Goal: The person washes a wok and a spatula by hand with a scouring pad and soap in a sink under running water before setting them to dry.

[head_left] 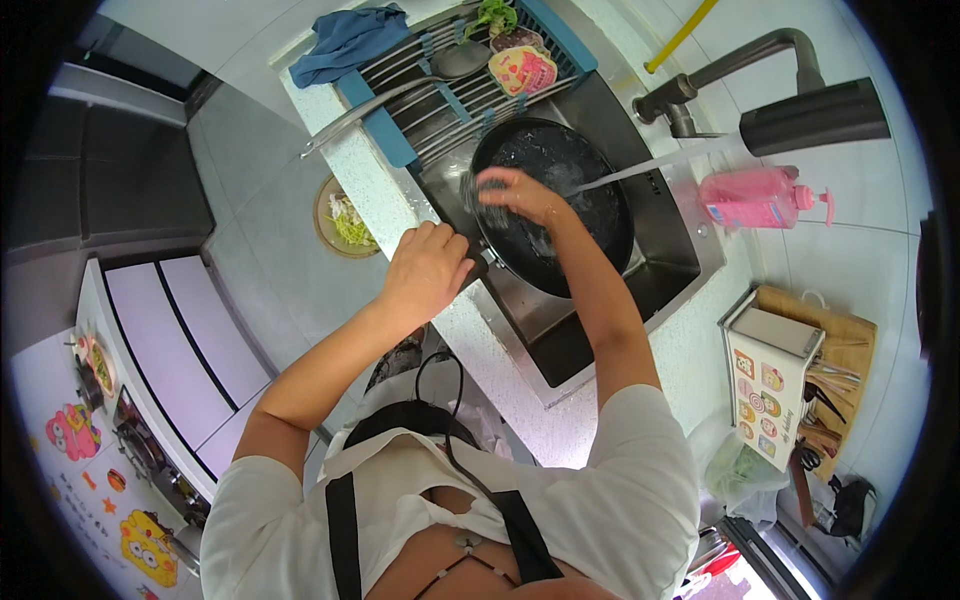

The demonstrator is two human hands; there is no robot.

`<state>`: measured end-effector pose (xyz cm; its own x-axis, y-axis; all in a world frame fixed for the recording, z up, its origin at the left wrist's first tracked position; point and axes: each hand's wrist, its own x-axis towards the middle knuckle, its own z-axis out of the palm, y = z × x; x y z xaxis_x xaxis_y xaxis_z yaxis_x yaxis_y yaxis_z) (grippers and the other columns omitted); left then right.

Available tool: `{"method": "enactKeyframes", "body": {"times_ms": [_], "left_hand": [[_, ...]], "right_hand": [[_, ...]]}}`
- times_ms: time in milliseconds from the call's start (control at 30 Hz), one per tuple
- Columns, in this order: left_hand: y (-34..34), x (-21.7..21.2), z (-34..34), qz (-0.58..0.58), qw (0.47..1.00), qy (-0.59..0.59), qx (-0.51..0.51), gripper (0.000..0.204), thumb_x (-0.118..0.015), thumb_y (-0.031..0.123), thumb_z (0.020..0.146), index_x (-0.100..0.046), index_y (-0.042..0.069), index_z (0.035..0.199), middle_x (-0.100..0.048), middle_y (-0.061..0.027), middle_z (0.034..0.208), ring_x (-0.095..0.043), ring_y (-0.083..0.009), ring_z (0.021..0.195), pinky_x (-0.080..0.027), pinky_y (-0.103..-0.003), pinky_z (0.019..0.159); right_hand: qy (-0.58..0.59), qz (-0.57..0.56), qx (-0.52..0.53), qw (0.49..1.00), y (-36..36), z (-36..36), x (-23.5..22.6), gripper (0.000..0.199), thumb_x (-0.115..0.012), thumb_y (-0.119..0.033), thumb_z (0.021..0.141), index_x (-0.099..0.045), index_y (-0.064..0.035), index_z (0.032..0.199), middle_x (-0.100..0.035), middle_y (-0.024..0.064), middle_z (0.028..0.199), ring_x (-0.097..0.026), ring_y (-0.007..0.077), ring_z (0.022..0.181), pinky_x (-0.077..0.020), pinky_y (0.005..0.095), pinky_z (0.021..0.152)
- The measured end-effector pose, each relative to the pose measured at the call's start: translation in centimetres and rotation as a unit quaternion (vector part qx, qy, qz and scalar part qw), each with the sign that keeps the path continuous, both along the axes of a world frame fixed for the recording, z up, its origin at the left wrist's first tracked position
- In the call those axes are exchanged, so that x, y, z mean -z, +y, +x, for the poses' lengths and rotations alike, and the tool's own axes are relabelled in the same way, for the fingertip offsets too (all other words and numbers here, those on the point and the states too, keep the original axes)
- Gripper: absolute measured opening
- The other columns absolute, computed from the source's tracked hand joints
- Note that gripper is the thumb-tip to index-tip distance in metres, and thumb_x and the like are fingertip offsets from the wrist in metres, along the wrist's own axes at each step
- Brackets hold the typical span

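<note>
A black frying pan [600, 235] sits tilted in the steel sink. My left hand [428, 268] is closed around its dark handle [482, 264] above the front counter edge. Inside the pan, near its left rim, my right hand [522, 196] has its fingers curled on a grey, mesh-like scrubber [484, 205], smeared by motion. Water [650, 165] runs from the black faucet [815, 115] into the pan, where it splashes and pools.
A rack [400, 70] over the sink's far side bears a ladle [460, 60], a pink sponge [523, 70] and greens. A blue cloth [350, 45] lies beside it. A pink pump bottle [750, 198] stands right of the sink. On the floor is a bowl of vegetable scraps [350, 225].
</note>
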<state>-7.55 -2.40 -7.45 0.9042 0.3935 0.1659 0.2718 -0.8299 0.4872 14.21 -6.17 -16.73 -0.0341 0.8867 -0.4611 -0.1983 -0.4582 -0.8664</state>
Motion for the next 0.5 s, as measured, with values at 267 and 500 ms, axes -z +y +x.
{"method": "enactKeyframes", "body": {"times_ms": [267, 500], "left_hand": [[-0.6, -0.4, 0.1, -0.016, 1.000, 0.009, 0.021, 0.013, -0.062, 0.013, 0.070, -0.054, 0.005, 0.076, -0.049, -0.0088, 0.076, -0.049, -0.0258, 0.077, -0.039, -0.036, 0.068], [-0.6, -0.5, 0.2, -0.011, 0.999, 0.018, 0.036, 0.013, -0.062, 0.013, 0.070, -0.053, 0.005, 0.076, -0.049, -0.0092, 0.076, -0.048, -0.0264, 0.077, -0.038, -0.036, 0.067]], "right_hand": [[-0.214, -0.196, -0.355, 0.889, -12.3, 6.2, 3.3, 0.035, -0.070, -0.021, 0.066, -0.060, -0.0078, 0.096, -0.060, 0.0036, 0.085, -0.055, 0.0141, 0.076, -0.0452, 0.0274, 0.068], [-0.585, -0.217, -0.006, 0.781, -13.0, 6.7, 1.5, 0.050, -0.068, -0.022, 0.068, -0.047, -0.0110, 0.111, -0.059, 0.0204, 0.094, -0.057, 0.0357, 0.088, -0.0457, 0.0406, 0.077]]}}
